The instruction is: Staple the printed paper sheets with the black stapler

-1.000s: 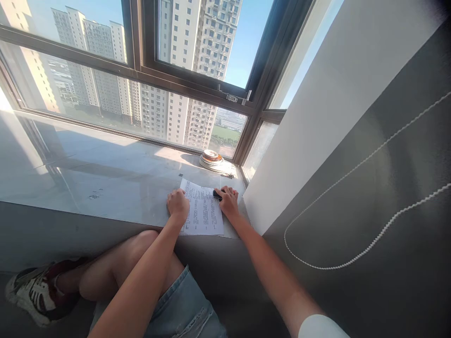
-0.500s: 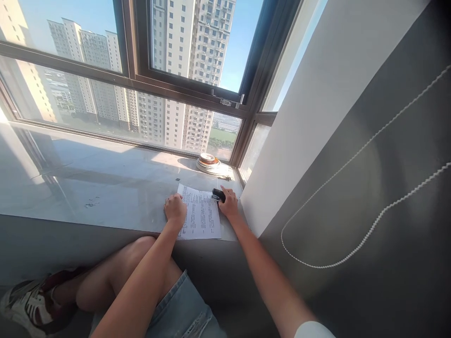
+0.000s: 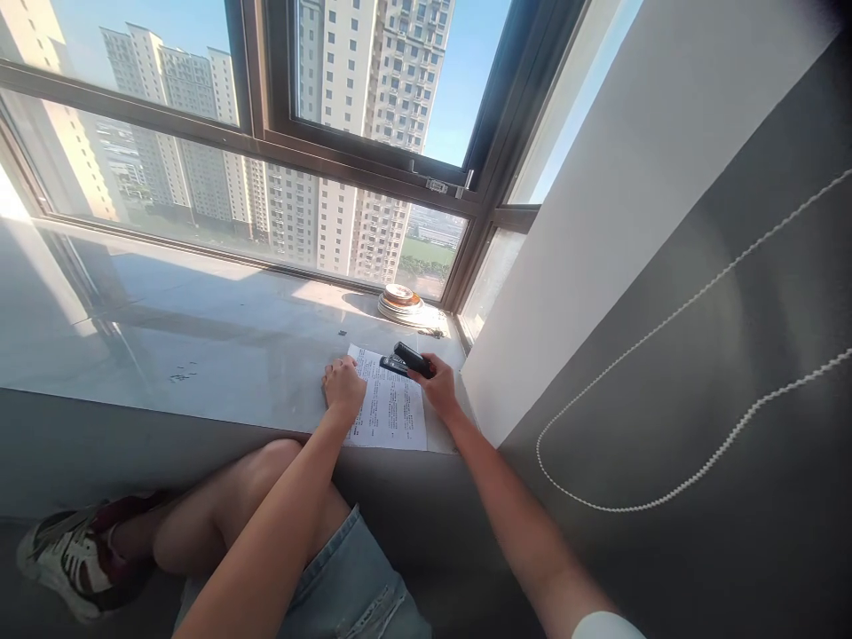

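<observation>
A printed sheet of paper point(image 3: 392, 413) lies on the windowsill, its lower edge near the sill's front edge. My left hand point(image 3: 344, 384) rests at the paper's left side with curled fingers closed on that margin; the fingertips are partly hidden. Over the upper part of the page is a black stapler point(image 3: 414, 358), held in my right hand point(image 3: 437, 383) from its right end. The stapler's top arm and base stand apart, pointing left. Whether its base touches the page I cannot tell.
Stacked round coils or plates point(image 3: 400, 304) sit by the window corner. Small dark bits point(image 3: 179, 373) lie on the sill point(image 3: 253, 355) to the left. A white bead cord point(image 3: 599, 508) hangs at right beside the wall. My bent knee point(image 3: 276, 453) is below the sill.
My right hand has brought the stapler left from the paper's right edge, further over the page, and more of the stapler shows. The left hand keeps its place on the paper. The view shifted slightly.
</observation>
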A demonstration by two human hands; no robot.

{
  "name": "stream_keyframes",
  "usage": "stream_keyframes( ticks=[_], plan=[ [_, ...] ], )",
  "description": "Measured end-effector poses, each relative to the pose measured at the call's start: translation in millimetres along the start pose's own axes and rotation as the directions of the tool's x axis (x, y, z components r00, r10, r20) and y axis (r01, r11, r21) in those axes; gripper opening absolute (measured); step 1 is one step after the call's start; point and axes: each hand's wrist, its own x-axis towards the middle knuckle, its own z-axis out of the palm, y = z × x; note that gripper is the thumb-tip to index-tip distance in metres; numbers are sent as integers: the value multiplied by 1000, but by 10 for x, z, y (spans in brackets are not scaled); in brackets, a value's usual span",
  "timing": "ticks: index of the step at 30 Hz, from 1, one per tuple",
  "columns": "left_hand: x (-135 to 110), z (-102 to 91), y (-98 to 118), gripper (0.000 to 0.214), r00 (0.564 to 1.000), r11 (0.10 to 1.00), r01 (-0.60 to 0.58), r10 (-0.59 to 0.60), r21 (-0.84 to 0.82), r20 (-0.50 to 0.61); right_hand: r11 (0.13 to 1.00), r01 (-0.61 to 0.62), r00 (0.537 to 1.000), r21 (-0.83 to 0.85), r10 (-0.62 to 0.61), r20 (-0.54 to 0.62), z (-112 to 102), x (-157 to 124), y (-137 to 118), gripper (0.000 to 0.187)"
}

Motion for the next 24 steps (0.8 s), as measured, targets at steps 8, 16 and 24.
stream_keyframes(
  ticks=[8,16,24],
  plan=[
    [69,7,32,40,978,928,0,-77,-373,-193,997,73,970,32,-79,230,170,-25,-40,43],
    [100,160,7,33,988,875,123,-153,-469,-27,992,123,959,-23,-113,260,202,-19,-53,43],
    [44,157,29,40,988,901,123,-152,-416,-36,995,81,955,65,-96,280,209,19,-55,33]
  ],
)
